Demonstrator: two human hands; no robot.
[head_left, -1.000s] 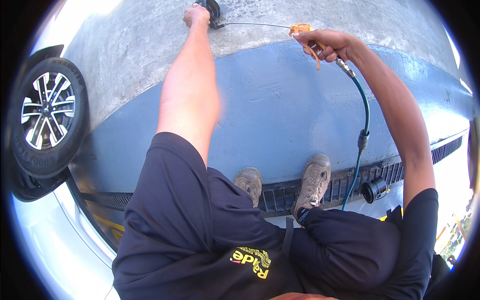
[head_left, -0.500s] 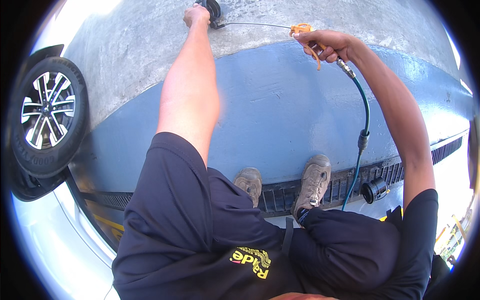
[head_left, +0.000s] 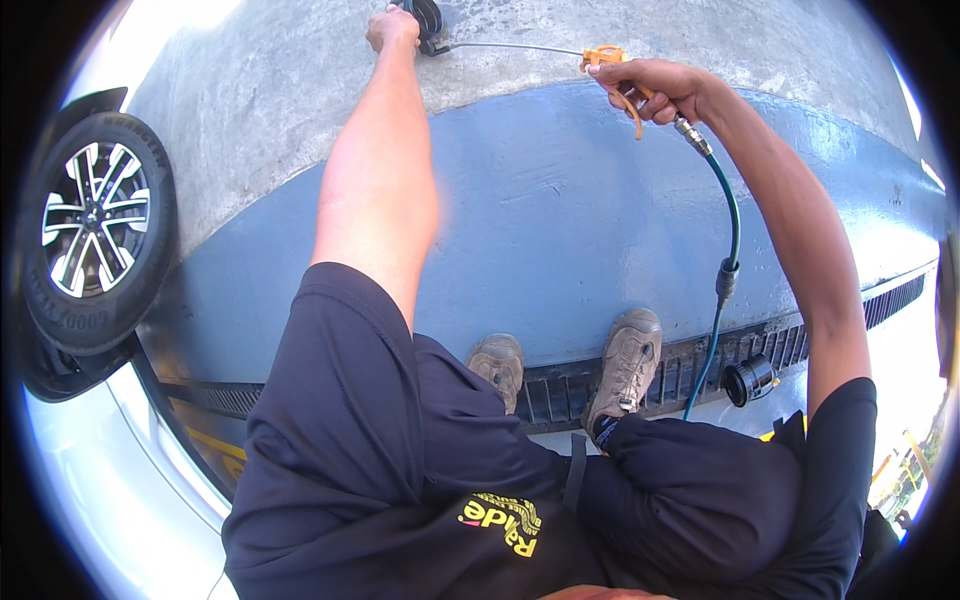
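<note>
At the far edge of the view my left hand (head_left: 391,29) grips a round, hollow black part (head_left: 427,17), partly cut off by the frame. My right hand (head_left: 657,90), at the upper right, is closed around an orange air blow gun (head_left: 603,60). From the gun a long thin metal nozzle (head_left: 515,48) reaches left, its tip at the black part's lower edge. A metal coupling (head_left: 692,135) joins the gun to a green hose (head_left: 733,215), which runs down past my right foot.
To the left stands a car wheel (head_left: 97,225) beside white bodywork (head_left: 110,470). A slotted drain grate (head_left: 560,393) crosses the floor by my shoes. Right of my right shoe (head_left: 627,365) sits a black cylindrical part (head_left: 750,381). The floor is painted blue (head_left: 540,230), with grey concrete (head_left: 270,100) beyond.
</note>
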